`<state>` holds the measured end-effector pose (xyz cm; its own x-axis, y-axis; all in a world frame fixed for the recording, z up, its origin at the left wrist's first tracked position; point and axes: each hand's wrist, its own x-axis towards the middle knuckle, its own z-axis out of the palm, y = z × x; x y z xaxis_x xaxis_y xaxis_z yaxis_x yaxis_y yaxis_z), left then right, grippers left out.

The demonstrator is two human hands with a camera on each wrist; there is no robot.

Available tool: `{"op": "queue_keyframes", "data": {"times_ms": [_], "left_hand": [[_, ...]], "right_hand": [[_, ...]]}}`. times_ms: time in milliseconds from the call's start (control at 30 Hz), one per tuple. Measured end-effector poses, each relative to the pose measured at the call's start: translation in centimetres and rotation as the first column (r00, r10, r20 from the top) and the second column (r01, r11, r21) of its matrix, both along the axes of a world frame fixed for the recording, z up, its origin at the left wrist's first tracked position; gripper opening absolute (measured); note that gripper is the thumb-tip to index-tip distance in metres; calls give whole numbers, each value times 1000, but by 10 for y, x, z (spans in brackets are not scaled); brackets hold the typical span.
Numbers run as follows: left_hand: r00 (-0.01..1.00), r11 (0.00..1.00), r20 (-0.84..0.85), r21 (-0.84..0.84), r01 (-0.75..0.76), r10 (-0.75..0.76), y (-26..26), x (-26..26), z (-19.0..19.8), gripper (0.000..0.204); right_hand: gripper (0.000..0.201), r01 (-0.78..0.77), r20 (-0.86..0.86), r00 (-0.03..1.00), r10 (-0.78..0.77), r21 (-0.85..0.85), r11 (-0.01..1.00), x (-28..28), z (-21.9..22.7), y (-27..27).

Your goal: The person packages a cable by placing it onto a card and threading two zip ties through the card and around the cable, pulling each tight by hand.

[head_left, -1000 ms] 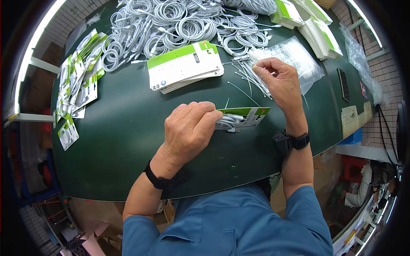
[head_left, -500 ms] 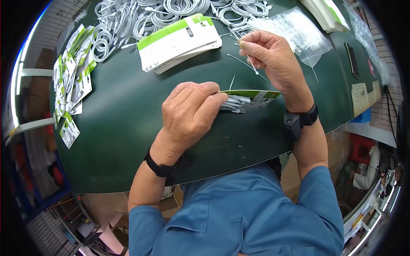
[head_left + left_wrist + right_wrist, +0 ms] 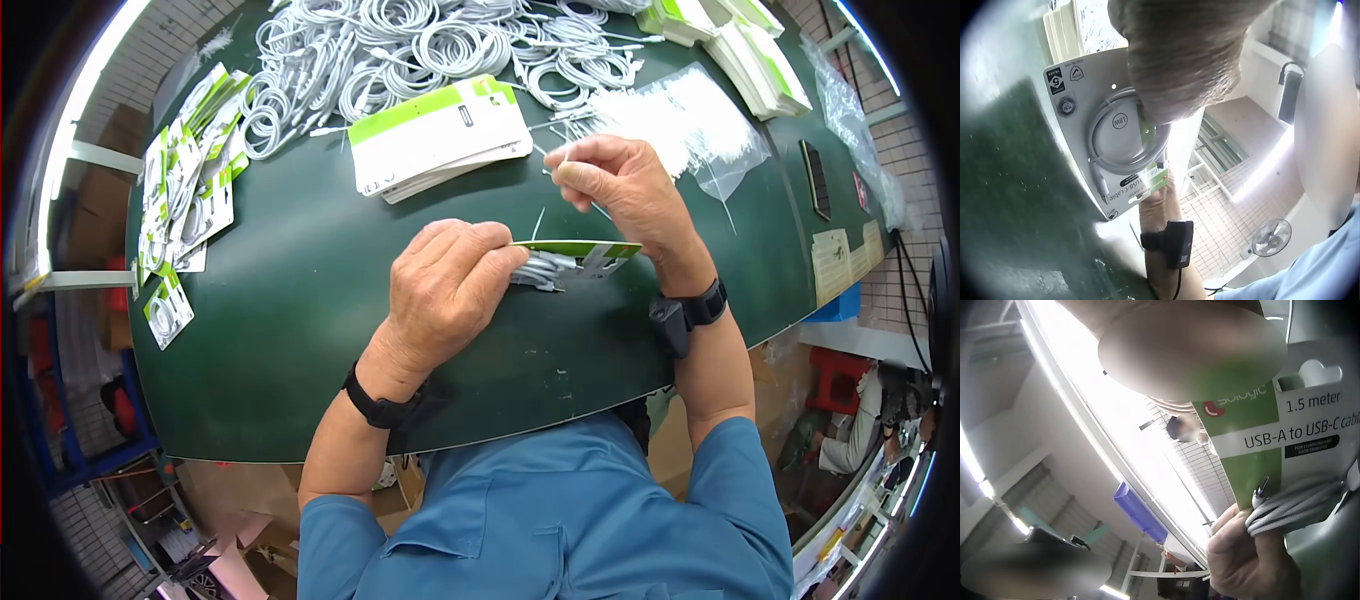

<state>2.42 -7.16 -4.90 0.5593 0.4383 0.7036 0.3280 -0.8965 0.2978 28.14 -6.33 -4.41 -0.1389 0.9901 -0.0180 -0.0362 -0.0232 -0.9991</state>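
Evidently, the left hand (image 3: 445, 285) grips a carded cable (image 3: 543, 268); the right hand (image 3: 625, 188) pinches a tie (image 3: 567, 154).

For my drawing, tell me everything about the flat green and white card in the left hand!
The flat green and white card looks like cardboard, with rounded corners, a shaped hanging hole and "1.5 meter" print. A coiled grey cable lies on its face. The bare left hand pinches it nearly upright above the green table.
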Motion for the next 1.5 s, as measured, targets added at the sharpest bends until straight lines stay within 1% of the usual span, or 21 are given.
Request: {"op": "queue_keyframes", "data": {"times_ms": [100, 133, 233, 267, 467, 567, 600, 700, 733, 867, 1000, 1100, 1200, 1300, 1400, 1500], "left_hand": [[1000, 1000, -3, -8, -1, 1, -1, 0, 3, 34], [1000, 1000, 2, 2, -3, 3, -1, 0, 1, 33], [1000, 1000, 9, 3, 3, -3, -1, 1, -1, 33], [1000, 1000, 10, 3, 5, -5, -1, 1, -1, 32], [1000, 1000, 14, 0, 14, -14, -2, 2, -3, 33], [1000, 1000, 4, -5, 17, -17, -1, 2, -2, 33], [1000, 1000, 5, -4, 18, -18, -1, 2, -2, 33], [1000, 1000, 9, -6, 28, -28, -1, 2, -3, 34], [999, 999, 11, -2, 33, -33, 0, 2, -4, 34], [998, 999, 29, -1, 47, -47, 3, 3, -9, 36], [999, 999, 13, 4, 45, -45, 4, 3, -10, 35], [999, 999, 5, 1, 36, -36, 4, 5, -9, 35], [1000, 1000, 0, 3, 16, -16, 4, 7, -10, 35], [1000, 1000, 2, 12, -2, 2, 3, 8, -11, 35], [1000, 1000, 4, 8, -4, 4, 3, 9, -11, 35], [1000, 1000, 1, 8, -2, 2, 3, 8, -11, 35]], "right_hand": [[20, -11, 42, 999, 12, -26, 1000, 0, 0, 1], [19, -9, 96, 995, 17, -75, 997, -2, 4, 0], [19, 6, 75, 997, 6, -164, 986, -9, 6, 0], [18, -16, 80, 996, 32, -189, 982, -7, 0, 2], [22, -78, 226, 968, 114, -162, 984, -7, -10, 8], [25, -78, 271, 956, 108, -121, 990, -9, -9, 8], [24, -60, 256, 963, 88, -116, 991, -10, -10, 8], [24, -84, 313, 946, 82, -9, 996, -6, -14, 11], [23, -78, 307, 948, 88, -43, 996, -5, -10, 11], [23, 11, 146, 989, -8, -20, 1000, -4, -10, 11], [17, 55, -2, 998, -55, -112, 992, -3, -14, 10], [24, 15, -9, 1000, -16, -88, 996, -3, -23, 12], [14, 12, 26, 1000, -10, -75, 997, -8, -29, 11], [13, 12, 103, 995, 0, -106, 994, -10, -23, 8], [13, -21, 82, 996, 33, -147, 989, -11, -22, 8], [14, -22, 109, 993, 36, -128, 992, -12, -26, 8]]}}
